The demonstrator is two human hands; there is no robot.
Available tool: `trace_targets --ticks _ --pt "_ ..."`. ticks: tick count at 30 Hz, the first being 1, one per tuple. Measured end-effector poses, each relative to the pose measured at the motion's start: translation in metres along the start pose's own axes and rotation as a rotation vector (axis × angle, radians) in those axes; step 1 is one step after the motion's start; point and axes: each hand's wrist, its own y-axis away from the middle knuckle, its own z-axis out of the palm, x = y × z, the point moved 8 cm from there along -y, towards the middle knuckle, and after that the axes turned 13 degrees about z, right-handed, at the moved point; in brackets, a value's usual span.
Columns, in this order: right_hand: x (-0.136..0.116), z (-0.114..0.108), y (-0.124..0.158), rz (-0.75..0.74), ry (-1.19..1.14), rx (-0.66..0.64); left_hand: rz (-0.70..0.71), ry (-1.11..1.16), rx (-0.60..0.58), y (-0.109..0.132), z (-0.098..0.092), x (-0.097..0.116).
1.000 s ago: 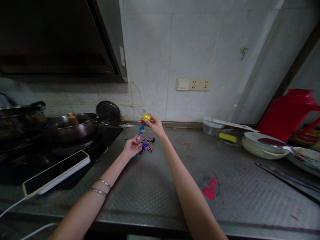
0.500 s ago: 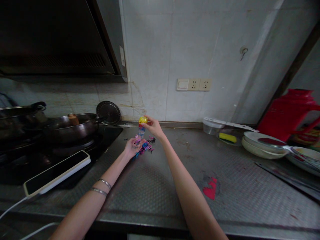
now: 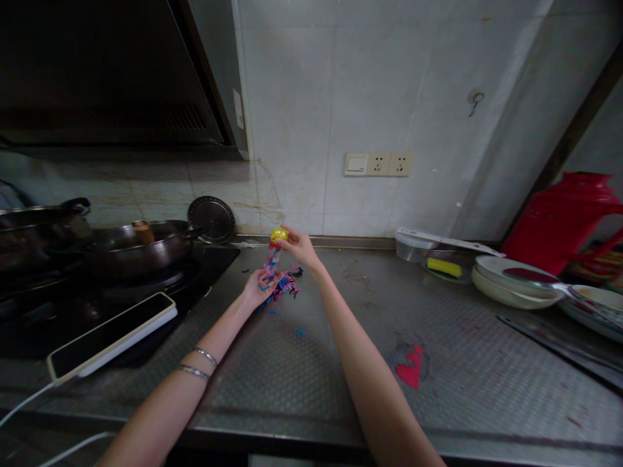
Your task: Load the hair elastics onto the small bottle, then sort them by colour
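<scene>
My right hand (image 3: 298,248) grips a small clear container (image 3: 273,256) by its round yellow end (image 3: 279,234), which points up. Pink and blue bits show through its clear wall, with a red band below the yellow. Under its lower end, my left hand (image 3: 257,287) lies palm up with the fingers spread, a few blue and pink bits on the palm. Beneath and beside that hand sits a pile of small pink, blue and black twisted pieces (image 3: 288,286) on the metal counter. Loose blue pieces (image 3: 300,332) lie nearer to me.
On the left are a black stove with a pan (image 3: 141,250) and a phone on a white block (image 3: 111,337). At the right stand stacked bowls (image 3: 516,285), a yellow sponge (image 3: 444,267) in a dish, and a red thermos jug (image 3: 559,224). A red heart-shaped mark (image 3: 411,368) is on the counter (image 3: 311,395).
More pink and blue bits show in the container's lower part. Pieces on my left palm have shifted, and blue pieces now lie on the counter nearer to me. Both arms stay nearly in place.
</scene>
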Motion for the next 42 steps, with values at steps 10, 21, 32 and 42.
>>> trace_targets --ticks 10,21,32,42 --pt "0.002 -0.003 0.0 0.002 0.028 0.034 0.042 -0.014 0.026 0.002 0.0 0.002" --pt "-0.003 0.0 0.002 0.017 -0.001 0.027 -0.001 -0.013 0.033 0.01 0.006 0.002" --pt "0.009 -0.005 -0.002 0.026 0.091 0.09 0.025 0.014 0.015 -0.002 0.0 0.001" --pt "0.017 -0.005 -0.003 0.031 0.145 0.105 0.045 0.04 0.084 -0.002 -0.003 0.001"
